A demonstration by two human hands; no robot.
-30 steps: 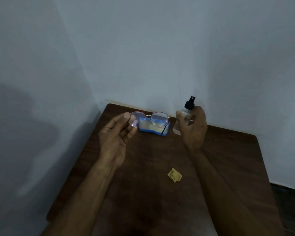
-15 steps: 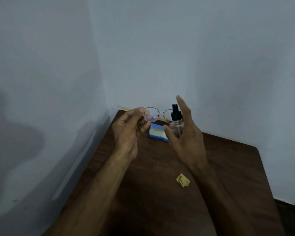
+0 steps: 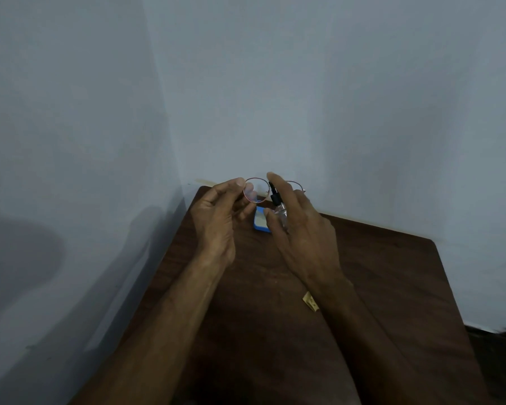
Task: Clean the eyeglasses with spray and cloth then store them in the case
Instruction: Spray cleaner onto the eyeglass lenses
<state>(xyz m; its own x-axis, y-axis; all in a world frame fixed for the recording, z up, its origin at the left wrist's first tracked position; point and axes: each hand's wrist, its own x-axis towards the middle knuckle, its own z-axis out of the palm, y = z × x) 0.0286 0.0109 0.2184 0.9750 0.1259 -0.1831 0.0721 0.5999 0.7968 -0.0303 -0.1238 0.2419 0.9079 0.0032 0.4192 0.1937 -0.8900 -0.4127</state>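
My left hand (image 3: 216, 223) pinches the left rim of the round, red-framed eyeglasses (image 3: 256, 192), held up above the far edge of the table. My right hand (image 3: 298, 229) grips a small clear spray bottle (image 3: 279, 207) with a black nozzle, its forefinger raised over the top and the nozzle close to the left lens. The right lens is mostly hidden behind that hand. Under both hands lies the blue eyeglass case (image 3: 260, 223), open, with a pale lining. A folded yellowish cloth (image 3: 310, 301) rests on the table beside my right forearm.
The dark wooden table (image 3: 392, 287) stands in a corner, with pale walls close at the left and back. Its right and far edges are visible, with dark floor beyond at the lower right.
My right hand has brought the spray bottle left and up against the glasses, and the forefinger now arches over the nozzle. The glasses stayed roughly in place in my left hand.
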